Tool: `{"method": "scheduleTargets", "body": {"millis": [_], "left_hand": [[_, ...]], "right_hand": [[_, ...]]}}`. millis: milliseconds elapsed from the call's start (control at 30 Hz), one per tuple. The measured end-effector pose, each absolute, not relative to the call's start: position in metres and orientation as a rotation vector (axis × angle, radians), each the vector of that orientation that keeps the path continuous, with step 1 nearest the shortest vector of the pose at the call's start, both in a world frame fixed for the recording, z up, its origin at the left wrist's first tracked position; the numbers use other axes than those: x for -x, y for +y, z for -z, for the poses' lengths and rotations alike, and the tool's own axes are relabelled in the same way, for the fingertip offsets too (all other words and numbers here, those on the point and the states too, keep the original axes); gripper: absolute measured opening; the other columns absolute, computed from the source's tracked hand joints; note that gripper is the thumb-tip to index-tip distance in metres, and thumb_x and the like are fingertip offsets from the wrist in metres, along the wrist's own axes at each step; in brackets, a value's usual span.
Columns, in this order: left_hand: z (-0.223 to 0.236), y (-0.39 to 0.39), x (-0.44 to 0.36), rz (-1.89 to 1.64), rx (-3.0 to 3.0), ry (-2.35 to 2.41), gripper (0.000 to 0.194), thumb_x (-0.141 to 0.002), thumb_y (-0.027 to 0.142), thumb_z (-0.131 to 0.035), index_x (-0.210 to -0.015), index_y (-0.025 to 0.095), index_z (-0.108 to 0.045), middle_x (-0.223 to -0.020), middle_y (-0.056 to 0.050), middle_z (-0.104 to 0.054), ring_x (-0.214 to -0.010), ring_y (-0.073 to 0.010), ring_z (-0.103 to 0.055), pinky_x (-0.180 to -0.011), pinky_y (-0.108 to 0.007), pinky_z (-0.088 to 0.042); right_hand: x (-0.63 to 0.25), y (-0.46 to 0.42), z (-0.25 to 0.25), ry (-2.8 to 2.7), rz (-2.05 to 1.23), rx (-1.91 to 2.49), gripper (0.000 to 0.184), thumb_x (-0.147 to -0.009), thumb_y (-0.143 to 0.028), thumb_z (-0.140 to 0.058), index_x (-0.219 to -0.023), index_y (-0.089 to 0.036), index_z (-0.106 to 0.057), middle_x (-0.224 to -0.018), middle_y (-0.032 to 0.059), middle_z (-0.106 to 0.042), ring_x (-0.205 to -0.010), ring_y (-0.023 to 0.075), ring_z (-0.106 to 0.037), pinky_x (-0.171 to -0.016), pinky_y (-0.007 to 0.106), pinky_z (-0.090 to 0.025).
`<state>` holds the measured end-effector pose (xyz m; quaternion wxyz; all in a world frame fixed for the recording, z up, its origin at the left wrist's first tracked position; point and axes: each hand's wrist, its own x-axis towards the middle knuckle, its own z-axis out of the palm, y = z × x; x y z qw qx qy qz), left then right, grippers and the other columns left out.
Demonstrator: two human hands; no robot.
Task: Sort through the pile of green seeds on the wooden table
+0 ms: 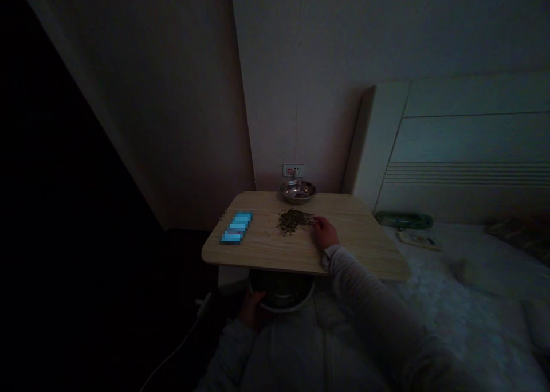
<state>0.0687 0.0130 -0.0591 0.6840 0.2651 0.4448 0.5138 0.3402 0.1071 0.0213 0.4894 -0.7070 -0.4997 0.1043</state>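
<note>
Dark bits [291, 220] are heaped on the worktop [258, 251], within reach of the right hand [325, 233]; its fingers are bunched at their edge, but whether anything is pinched cannot be told. The basin [284, 309] is gripped at its rim by the left hand [252, 310], apparently for steadiness.

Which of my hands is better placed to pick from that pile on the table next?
Probably your right hand: its fingertips are at the right edge of the pile. Your left hand is lower, at the rim of the large bowl.
</note>
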Motion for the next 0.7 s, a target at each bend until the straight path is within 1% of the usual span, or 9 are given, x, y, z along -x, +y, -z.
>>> {"method": "scheduleTargets", "body": {"millis": [67,100,167,233,300,400,500,567,700], "left_hand": [[0.062,0.014,-0.066,-1.171,-0.608,1.022,0.04,-0.041,-0.008,-0.072,-0.061,0.024,-0.06,-0.08,-0.005,-0.071,-0.124,-0.0325,-0.052,-0.105,-0.042,-0.042],[0.063,0.016,-0.066,-1.176,-0.604,1.032,0.039,-0.042,-0.008,-0.072,-0.061,0.024,-0.06,-0.079,-0.006,-0.07,-0.123,-0.0328,-0.052,-0.104,-0.043,-0.042],[0.066,0.019,-0.066,-1.151,-0.564,1.046,0.033,-0.048,-0.003,-0.072,-0.06,0.025,-0.059,-0.075,-0.006,-0.069,-0.12,-0.0339,-0.055,-0.102,-0.047,-0.044],[0.068,0.023,-0.069,-1.12,-0.528,1.062,0.026,-0.054,0.002,-0.072,-0.06,0.024,-0.058,-0.071,-0.006,-0.068,-0.115,-0.0345,-0.058,-0.099,-0.05,-0.045],[0.07,0.026,-0.072,-1.101,-0.497,1.072,0.025,-0.055,0.003,-0.071,-0.06,0.024,-0.058,-0.071,-0.004,-0.068,-0.113,-0.0326,-0.06,-0.099,-0.048,-0.046],[0.071,0.028,-0.074,-1.089,-0.473,1.071,0.026,-0.054,0.002,-0.071,-0.061,0.024,-0.059,-0.079,-0.003,-0.071,-0.112,-0.0288,-0.062,-0.099,-0.042,-0.047],[0.071,0.027,-0.072,-1.036,-0.442,1.068,0.019,-0.059,0.008,-0.071,-0.066,0.022,-0.061,-0.08,-0.005,-0.072,-0.105,-0.0304,-0.065,-0.095,-0.046,-0.049],[0.069,0.027,-0.07,-1.005,-0.419,1.064,0.015,-0.063,0.011,-0.07,-0.071,0.022,-0.061,-0.078,-0.005,-0.072,-0.101,-0.0307,-0.067,-0.092,-0.048,-0.05],[0.064,0.026,-0.073,-0.995,-0.378,1.048,0.021,-0.065,0.01,-0.07,-0.081,0.021,-0.063,-0.077,-0.003,-0.073,-0.096,-0.0286,-0.069,-0.09,-0.045,-0.052]], "right_hand": [[-0.339,0.106,-0.022,-1.234,-0.253,1.74,0.027,-0.079,-0.017,-0.049,-0.098,-0.019,-0.069,-0.083,0.0059,-0.07,-0.079,0.0192,-0.062,-0.078,0.032,-0.048],[-0.339,0.106,-0.022,-1.24,-0.257,1.751,0.027,-0.08,-0.017,-0.049,-0.098,-0.019,-0.069,-0.086,0.0067,-0.07,-0.081,0.0196,-0.063,-0.079,0.033,-0.048],[-0.338,0.105,-0.023,-1.249,-0.263,1.773,0.027,-0.081,-0.018,-0.05,-0.1,-0.019,-0.069,-0.088,0.0077,-0.07,-0.082,0.02,-0.063,-0.078,0.032,-0.049],[-0.338,0.104,-0.022,-1.262,-0.257,1.776,0.027,-0.081,-0.018,-0.05,-0.101,-0.018,-0.069,-0.086,0.0069,-0.07,-0.08,0.0194,-0.063,-0.076,0.032,-0.049],[-0.337,0.103,-0.022,-1.286,-0.243,1.756,0.028,-0.081,-0.018,-0.05,-0.101,-0.019,-0.069,-0.083,0.0056,-0.07,-0.078,0.0185,-0.063,-0.075,0.031,-0.049],[-0.335,0.101,-0.023,-1.309,-0.259,1.747,0.029,-0.081,-0.017,-0.05,-0.102,-0.019,-0.069,-0.084,0.0062,-0.07,-0.078,0.0184,-0.063,-0.077,0.032,-0.049],[-0.332,0.099,-0.026,-1.301,-0.294,1.758,0.029,-0.081,-0.017,-0.05,-0.104,-0.017,-0.068,-0.088,0.0082,-0.07,-0.082,0.0194,-0.063,-0.079,0.033,-0.048],[-0.332,0.098,-0.027,-1.286,-0.314,1.756,0.03,-0.081,-0.017,-0.049,-0.104,-0.017,-0.068,-0.087,0.0079,-0.07,-0.081,0.0196,-0.063,-0.079,0.033,-0.048],[-0.334,0.099,-0.026,-1.232,-0.343,1.718,0.029,-0.08,-0.021,-0.048,-0.101,-0.017,-0.067,-0.082,0.0057,-0.069,-0.077,0.0192,-0.062,-0.077,0.033,-0.048]]}}
